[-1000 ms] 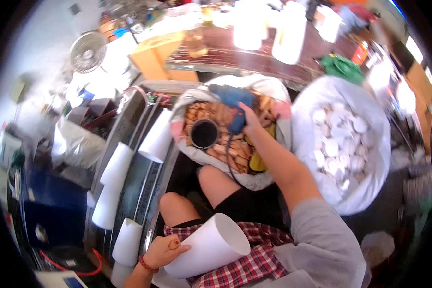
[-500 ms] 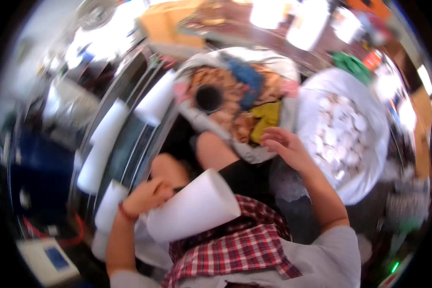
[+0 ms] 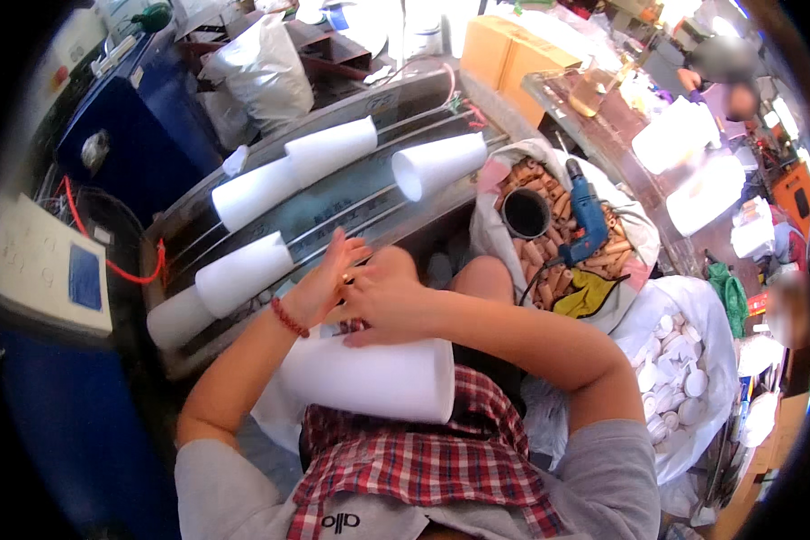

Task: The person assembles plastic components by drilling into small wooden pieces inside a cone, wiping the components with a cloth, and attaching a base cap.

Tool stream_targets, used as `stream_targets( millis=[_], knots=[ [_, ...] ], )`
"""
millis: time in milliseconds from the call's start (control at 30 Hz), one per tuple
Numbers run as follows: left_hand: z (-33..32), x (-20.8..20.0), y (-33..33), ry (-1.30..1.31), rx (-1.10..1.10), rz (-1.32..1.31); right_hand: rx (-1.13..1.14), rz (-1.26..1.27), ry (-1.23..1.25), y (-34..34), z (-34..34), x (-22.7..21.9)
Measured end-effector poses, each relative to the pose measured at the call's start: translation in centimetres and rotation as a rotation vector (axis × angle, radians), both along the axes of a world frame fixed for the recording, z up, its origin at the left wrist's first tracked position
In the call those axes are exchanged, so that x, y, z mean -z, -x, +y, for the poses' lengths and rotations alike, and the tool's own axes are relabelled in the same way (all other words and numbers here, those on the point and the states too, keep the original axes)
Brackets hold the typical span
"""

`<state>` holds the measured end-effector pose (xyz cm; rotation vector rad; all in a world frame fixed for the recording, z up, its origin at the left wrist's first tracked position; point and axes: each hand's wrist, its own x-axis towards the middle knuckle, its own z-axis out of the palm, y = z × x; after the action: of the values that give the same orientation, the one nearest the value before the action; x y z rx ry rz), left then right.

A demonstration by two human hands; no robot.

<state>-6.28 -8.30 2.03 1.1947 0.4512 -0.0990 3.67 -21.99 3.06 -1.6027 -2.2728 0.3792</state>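
Observation:
A wide white cylinder (image 3: 378, 382) lies crosswise on my lap, over a red plaid apron (image 3: 405, 463). Just above its upper side my hands meet. My left hand (image 3: 324, 281), with a beaded bracelet at the wrist, has its fingers stretched out and up. Across it comes my right hand (image 3: 385, 304), its fingers bent and pointing left, the lowest ones near the cylinder's side. Whatever small thing may lie between the fingers is too hidden to name. Several similar white cylinders (image 3: 245, 272) sit on thin metal rods over a long trough (image 3: 324, 216) in front of me.
Right of the trough stands a white sack (image 3: 634, 310) of brown tubes, with a blue power drill (image 3: 588, 216), a dark cup (image 3: 525, 213) and yellow cloth (image 3: 588, 292) on top. A white bag (image 3: 715, 400) holds white caps. Blue cabinets stand left; another person (image 3: 729, 90) is at far right.
My right hand has swung left from beside the sack to meet my left hand over the cylinder. The cylinder lies more level. My view has turned left, showing more of the trough.

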Motion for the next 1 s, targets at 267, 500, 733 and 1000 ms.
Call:
stream_targets(
  millis=[267, 500, 733, 1000],
  knots=[
    [2.0, -0.6, 0.0, -0.082, -0.145, -0.138, 0.217, 0.693, 0.458, 0.8, 1.6, 7.2],
    [6.1, -1.9, 4.7, -0.172, -0.648, -0.349, 0.805, 1.208, 0.009, -8.8, -11.1, -5.4],
    [6.9, 2.2, 4.4, 0.04, -0.867, -0.092, 1.464, 0.82, -0.737, -18.7, -25.2, -10.5],
    [13.4, 13.6, 6.3, -0.19, -0.964, 0.06, 1.989, 0.225, -0.921, -33.3, -40.8, -5.9]
  ],
)
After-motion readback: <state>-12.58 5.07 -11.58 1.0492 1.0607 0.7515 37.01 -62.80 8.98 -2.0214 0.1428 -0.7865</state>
